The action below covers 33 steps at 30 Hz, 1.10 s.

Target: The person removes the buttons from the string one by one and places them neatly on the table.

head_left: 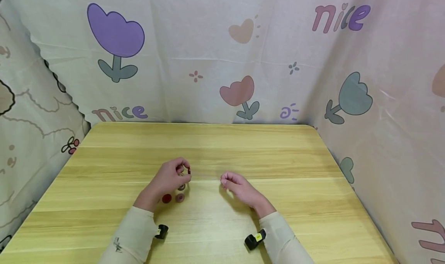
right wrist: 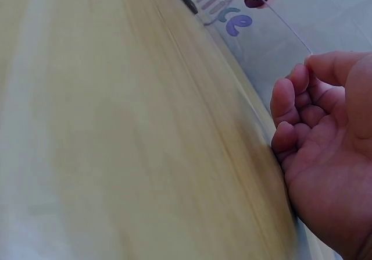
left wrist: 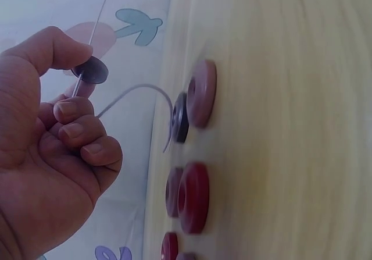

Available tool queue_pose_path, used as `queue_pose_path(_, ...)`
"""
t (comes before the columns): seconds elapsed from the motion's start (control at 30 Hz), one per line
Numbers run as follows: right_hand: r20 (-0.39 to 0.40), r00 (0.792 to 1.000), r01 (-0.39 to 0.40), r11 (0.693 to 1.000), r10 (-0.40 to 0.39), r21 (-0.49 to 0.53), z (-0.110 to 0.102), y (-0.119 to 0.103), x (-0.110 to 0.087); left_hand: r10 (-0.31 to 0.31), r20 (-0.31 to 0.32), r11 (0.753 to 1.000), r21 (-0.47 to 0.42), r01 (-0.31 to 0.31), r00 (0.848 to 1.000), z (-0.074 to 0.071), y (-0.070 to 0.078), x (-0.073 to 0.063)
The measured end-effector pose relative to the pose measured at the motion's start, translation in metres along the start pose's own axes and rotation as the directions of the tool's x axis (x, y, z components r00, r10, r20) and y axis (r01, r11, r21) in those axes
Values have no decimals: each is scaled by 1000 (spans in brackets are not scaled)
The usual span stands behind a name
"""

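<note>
Between thumb and forefinger my left hand (head_left: 169, 176) pinches a dark button (left wrist: 93, 70), raised above the tabletop. A thin pale string (right wrist: 289, 27) runs from this button across to my right hand (head_left: 241, 187), whose thumb and fingertip pinch it, drawn straight. The string's other part droops from the left hand in a loop towards the buttons below. Beneath that hand lie a red button (left wrist: 194, 198), a mauve button (left wrist: 203, 94) and a smaller dark button (left wrist: 181, 118), along with several others partly hidden.
The wooden table (head_left: 299, 210) reaches back to a printed cloth (head_left: 194, 32), which hangs behind and on both sides. Black wrist cameras sit at the left sleeve (head_left: 130, 233) and the right sleeve (head_left: 283, 237).
</note>
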State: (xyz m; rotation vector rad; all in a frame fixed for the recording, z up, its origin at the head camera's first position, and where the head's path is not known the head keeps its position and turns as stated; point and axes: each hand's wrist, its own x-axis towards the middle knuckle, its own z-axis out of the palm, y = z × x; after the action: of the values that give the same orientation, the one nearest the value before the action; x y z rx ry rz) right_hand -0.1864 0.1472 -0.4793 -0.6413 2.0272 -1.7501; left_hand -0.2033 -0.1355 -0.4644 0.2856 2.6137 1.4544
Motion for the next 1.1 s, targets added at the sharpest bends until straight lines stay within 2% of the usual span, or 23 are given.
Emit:
queue_pose_path(0.1, 3, 1000, 2, 1000, -2, 6, 0, 0, 0, -16, -13, 1000, -1, 16, 1000, -4, -3, -2)
queue_pose_path(0.3, 7, 1000, 9, 1000, -9, 8, 0, 0, 0, -9, -20, 1000, 17, 9, 1000, -12, -7, -4)
queue_pose_path(0.57, 5, 1000, 8, 1000, -8, 6, 0, -2, 0, -66, -13, 994, -90, 65, 998, -20, -10, -7)
queue_pose_path(0.8, 2, 1000, 9, 1000, -9, 1, 1, -3, 0, -31, -91, 999, 30, 34, 995, -30, -17, -9)
queue_pose_path(1.1, 2, 1000, 2, 1000, -2, 1, 1, -2, 0, -17, -125, 997, 69, 26, 992, -43, -24, -12)
